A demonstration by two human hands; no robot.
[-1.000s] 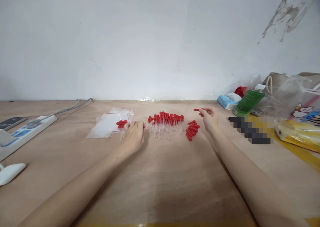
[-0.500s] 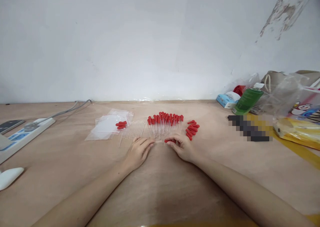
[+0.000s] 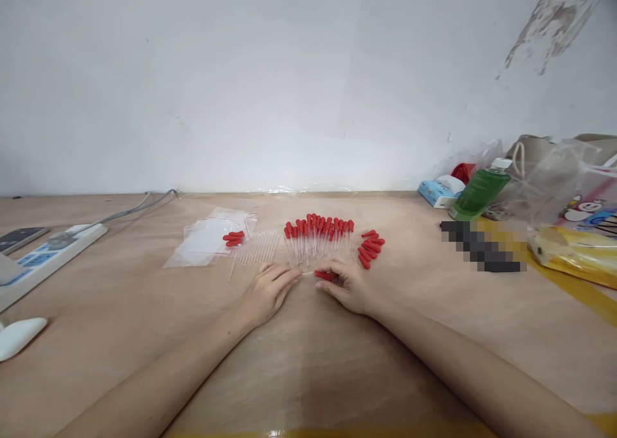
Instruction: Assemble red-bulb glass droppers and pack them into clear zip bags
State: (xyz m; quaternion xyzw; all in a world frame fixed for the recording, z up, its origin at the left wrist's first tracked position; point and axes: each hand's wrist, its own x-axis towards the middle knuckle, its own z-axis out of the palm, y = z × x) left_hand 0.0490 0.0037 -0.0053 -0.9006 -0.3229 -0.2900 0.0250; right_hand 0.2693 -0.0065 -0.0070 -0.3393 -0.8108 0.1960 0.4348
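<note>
Brown wood-look bench [image 3: 299, 374] carries a fan of clear, red-topped droppers [image 3: 322, 228]. Just below: L hand [image 3: 270, 290] & R hand [image 3: 350, 287], well apart 1 s ago, now close tog. R fingers pinch a red rubbery bulb [image 3: 322, 275]; L fingers pinch a thin clear tube [image 3: 308, 273], its end now at bulb's mouth vs. small gap 0.5 s ago.

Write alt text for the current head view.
The left hand holds a thin pale tube in line with a red bulb in the right hand. Beyond them on the table lie red-topped tubes between loose tubes and loose bulbs.
</note>
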